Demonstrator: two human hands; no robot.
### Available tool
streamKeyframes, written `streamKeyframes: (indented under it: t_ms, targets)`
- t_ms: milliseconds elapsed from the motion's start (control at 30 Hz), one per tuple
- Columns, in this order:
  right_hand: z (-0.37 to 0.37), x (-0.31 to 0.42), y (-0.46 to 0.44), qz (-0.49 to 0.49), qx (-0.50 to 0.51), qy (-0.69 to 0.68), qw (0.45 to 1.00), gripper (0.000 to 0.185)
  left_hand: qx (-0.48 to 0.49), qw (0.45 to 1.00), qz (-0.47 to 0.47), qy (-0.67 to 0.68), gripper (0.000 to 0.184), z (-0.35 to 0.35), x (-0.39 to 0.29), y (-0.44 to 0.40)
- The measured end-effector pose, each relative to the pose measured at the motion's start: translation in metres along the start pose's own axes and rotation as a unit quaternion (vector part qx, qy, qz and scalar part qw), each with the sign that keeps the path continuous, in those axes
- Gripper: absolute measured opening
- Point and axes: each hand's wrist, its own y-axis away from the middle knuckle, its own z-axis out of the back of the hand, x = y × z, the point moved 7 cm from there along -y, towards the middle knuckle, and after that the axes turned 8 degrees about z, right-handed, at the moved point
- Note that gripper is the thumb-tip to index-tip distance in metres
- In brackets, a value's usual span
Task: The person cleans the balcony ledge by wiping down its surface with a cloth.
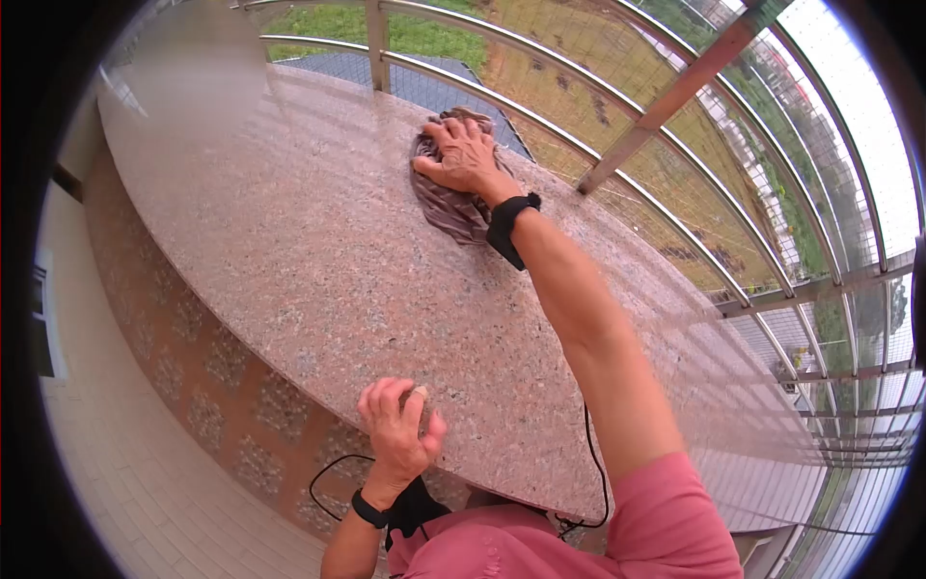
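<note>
A crumpled brown cloth [450, 210] lies on the speckled pink stone counter [289, 241], near its far edge by the railing. My right hand [461, 154] presses on top of the cloth with its fingers bent over the bunched part; a black band circles that wrist. At the counter's near edge is my left hand [398, 429], its fingers loosely curled and apart from the thumb, with nothing in it. The two hands are well apart, and the cloth touches only the right one.
Metal railings [502, 92] run along the counter's far side, with grass and ground beyond. A black cable [595, 454] hangs over the near edge by my body. Tiled wall [227, 405] shows below the counter, and pale floor [125, 482] at lower left.
</note>
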Motion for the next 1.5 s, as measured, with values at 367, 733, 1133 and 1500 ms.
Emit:
streamKeyframes:
  t_ms: [367, 733, 1133, 1500]
  targets:
    - [0.028, 0.070, 0.091, 0.133, 0.087, -0.044, 0.986, 0.052, -0.018, 1.000, -0.023, -0.001, 0.032, 0.002, -0.002, 0.001]
    - [0.128, -0.048, 0.280, -0.083, 0.024, 0.069, 0.994, 0.064, -0.056, 0.998, -0.034, 0.010, 0.029, 0.003, -0.001, 0.006]
    - [0.072, 0.102, 0.216, 0.131, 0.090, 0.012, 0.987, 0.067, -0.049, 0.999, -0.009, -0.010, 0.030, 0.000, -0.003, 0.005]
    - [-0.025, 0.108, 0.012, 0.028, 0.071, 0.028, 0.997, 0.066, -0.064, 0.994, -0.008, 0.088, 0.028, 0.004, 0.008, 0.009]
